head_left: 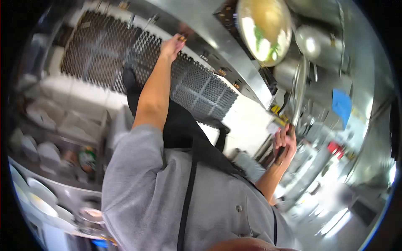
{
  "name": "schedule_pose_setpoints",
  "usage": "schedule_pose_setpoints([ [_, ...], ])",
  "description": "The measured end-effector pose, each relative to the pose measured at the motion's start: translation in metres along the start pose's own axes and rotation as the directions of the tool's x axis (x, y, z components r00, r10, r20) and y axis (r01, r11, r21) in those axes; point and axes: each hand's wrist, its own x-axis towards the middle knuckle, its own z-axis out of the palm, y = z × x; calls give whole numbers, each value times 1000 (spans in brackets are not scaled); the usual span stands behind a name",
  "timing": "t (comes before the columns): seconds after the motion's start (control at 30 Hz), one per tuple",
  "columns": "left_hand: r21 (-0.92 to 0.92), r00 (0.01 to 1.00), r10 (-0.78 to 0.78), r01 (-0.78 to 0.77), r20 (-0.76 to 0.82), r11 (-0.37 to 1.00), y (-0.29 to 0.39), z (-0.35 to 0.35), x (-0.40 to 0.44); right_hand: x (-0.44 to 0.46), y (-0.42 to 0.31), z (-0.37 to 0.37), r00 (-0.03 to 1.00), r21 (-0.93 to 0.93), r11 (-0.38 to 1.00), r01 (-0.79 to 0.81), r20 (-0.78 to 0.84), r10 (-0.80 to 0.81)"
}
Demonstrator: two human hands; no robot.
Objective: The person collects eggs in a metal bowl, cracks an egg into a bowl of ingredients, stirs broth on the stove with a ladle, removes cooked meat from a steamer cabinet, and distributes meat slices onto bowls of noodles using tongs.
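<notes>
The largest item is the steel stove; your left hand is at its front panel, and your right hand is out beyond its right end. A perforated floor mat lies below the front edge. The wide pan, holding greens in pale liquid, sits near the stove's right end, close to the front edge. A rounded metal vessel stands just beside the pan's right rim.

The governing relation: your long-handled utensil runs forward from your right fingers, its long axis passing to the right of the pan, with the pan ahead and to the left. The utensil's far end meets the vessel in view, so its head cannot be told apart; the vessel is the nearest obstruction.

Your right hand is wrapped around the dark grip, fingers loosely bent. Your left hand has bent fingers at a front knob; whether they pinch it cannot be told.
</notes>
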Motion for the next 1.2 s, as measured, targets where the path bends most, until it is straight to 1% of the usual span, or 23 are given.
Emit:
schedule_pose_setpoints([
  [0.03,-71,999,40,-38,35,997,-4,0,-3,1,-1,-8,999,49,998,-30,23,29],
  [0.1,-129,994,104,-107,-34,986,-22,0,7,6,-5,-18,995,135,988,-75,72,66],
  [0.13,-182,990,144,-142,0,973,-25,0,7,9,-6,-19,991,168,981,-94,106,77],
  [0.17,-201,986,163,-167,-36,965,-27,4,3,11,-6,-19,990,213,971,-108,115,85],
  [0.2,-216,981,185,-195,-63,957,-25,9,-1,17,-6,-18,988,196,974,-117,123,94],
  [0.23,-230,981,184,-195,-69,954,-24,14,-6,19,-6,-17,988,232,966,-117,123,90],
  [0.3,-196,962,229,-255,-148,947,-17,19,-21,13,-6,-4,986,295,948,-117,148,75],
  [0.33,-209,963,228,-256,-146,944,-18,19,-19,13,-5,-3,986,283,952,-113,151,72],
  [0.4,-226,948,237,-284,-213,932,-26,23,-12,13,-4,-1,985,326,936,-129,151,83],
  [0.43,-232,949,236,-283,-211,931,-29,24,-8,13,-4,1,986,317,940,-124,146,80],
  [0.5,-170,917,322,-365,-237,915,-35,26,1,12,-4,4,986,311,943,-120,149,76],
  [0.53,-173,918,319,-362,-235,916,-37,27,1,11,-4,4,986,307,944,-119,152,75],
  [0.6,-156,898,362,-406,-251,900,-39,28,1,9,-4,3,987,303,946,-114,141,74],
  [0.73,-155,890,374,-421,-260,894,-40,30,-1,7,-4,4,988,302,947,-111,134,73],
  [0.83,-94,884,374,-413,-280,906,-41,30,1,7,-2,4,987,302,946,-119,139,80],
  [0.9,-203,896,342,-404,-283,892,-42,31,3,7,0,3,987,314,942,-120,139,80],
  [0.93,-203,896,342,-405,-283,892,-41,31,1,7,0,3,987,324,938,-121,138,80],
  [1.0,-139,886,352,-406,-302,903,-39,33,-2,6,2,1,988,324,939,-116,135,76],
  [1.13,-116,883,361,-410,-301,905,-40,31,-1,3,4,-2,989,332,938,-105,133,64],
  [1.2,-99,888,370,-409,-272,907,-42,30,2,1,5,-2,992,325,941,-94,112,61],
])
